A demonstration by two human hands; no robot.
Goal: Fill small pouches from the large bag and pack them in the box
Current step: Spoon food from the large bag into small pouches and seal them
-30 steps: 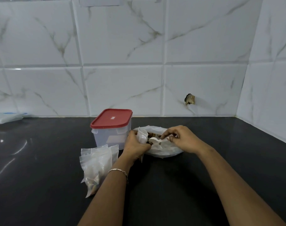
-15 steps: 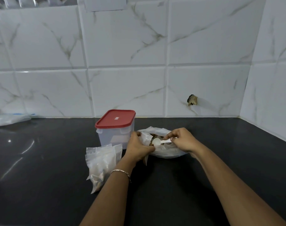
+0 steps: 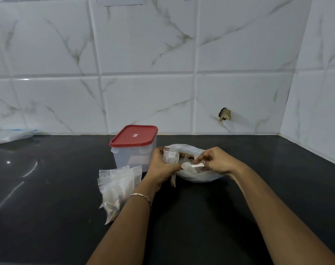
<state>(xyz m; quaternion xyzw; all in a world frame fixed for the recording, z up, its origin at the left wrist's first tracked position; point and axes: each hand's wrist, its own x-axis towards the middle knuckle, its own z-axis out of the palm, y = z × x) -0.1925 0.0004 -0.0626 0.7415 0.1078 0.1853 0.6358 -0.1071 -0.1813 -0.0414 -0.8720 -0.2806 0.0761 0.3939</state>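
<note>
Head view, looking down on a dark counter [image 3: 48, 217], and both hands are busy at the large bag [image 3: 201, 175]. That bag sits open on the counter just right of centre, white plastic, with brown contents showing at its mouth. The left hand [image 3: 160, 168] has its fingers curled round a small pouch [image 3: 171, 157], holding it upright at the bag's left rim, mouth up, with its lower end poking out below the fist. The right hand [image 3: 218, 163] pinches the handle of a white spoon [image 3: 193, 165], its bowl pointing left, right up against the left hand and over the bag's opening. What is in the spoon, I cannot tell.

Just behind the left hand stands the box [image 3: 133, 159], clear-walled, with its red lid [image 3: 133, 135] on. In front of the box, to the left of the left forearm, a pile of pouches [image 3: 117, 188] lies on the counter, brownish fill showing at the near ends. A thin bracelet [image 3: 141, 196] is on the left wrist. Behind it all is a white marbled tile wall [image 3: 143, 44] with a chipped hole [image 3: 224, 114] low on the right.
</note>
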